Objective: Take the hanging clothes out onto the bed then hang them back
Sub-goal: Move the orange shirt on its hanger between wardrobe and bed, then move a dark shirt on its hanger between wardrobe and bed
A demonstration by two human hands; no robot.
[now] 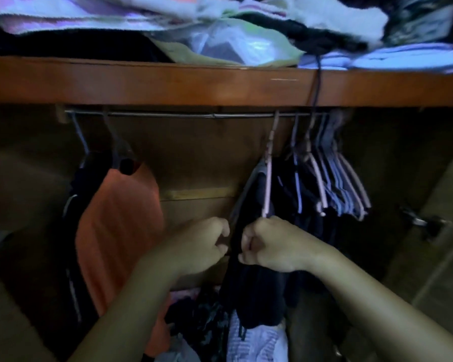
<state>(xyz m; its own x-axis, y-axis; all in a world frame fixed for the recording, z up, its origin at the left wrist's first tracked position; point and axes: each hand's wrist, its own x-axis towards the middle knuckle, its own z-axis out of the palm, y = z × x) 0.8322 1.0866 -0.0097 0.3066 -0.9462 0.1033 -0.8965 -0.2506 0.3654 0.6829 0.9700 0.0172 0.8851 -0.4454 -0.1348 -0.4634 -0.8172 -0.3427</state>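
While both hands sit close together in front of the wardrobe, the dark garment (249, 278) hangs straight down right between them. The left hand (204, 244) has its fingers curled and seems to pinch the left edge of the cloth, but the picture is blurry there, so I cannot be sure. The right hand (267, 244) is curled tight on the right edge of the same cloth, just under the bottom of the pink hanger (267, 184).

That hanger goes up from the right hand to the rail (194, 115), which runs side to side high above both hands. So the garment is long up and down, and its hook is straight above the hands. Both hands are about as near to the cloth as each other, but the right hand is nearer to the hanger.

More hangers (343, 178) bunch together up and to the right of the right hand. An orange shirt (118, 231) hangs to the left of the left hand. I think the next move has to go up, toward the hook.
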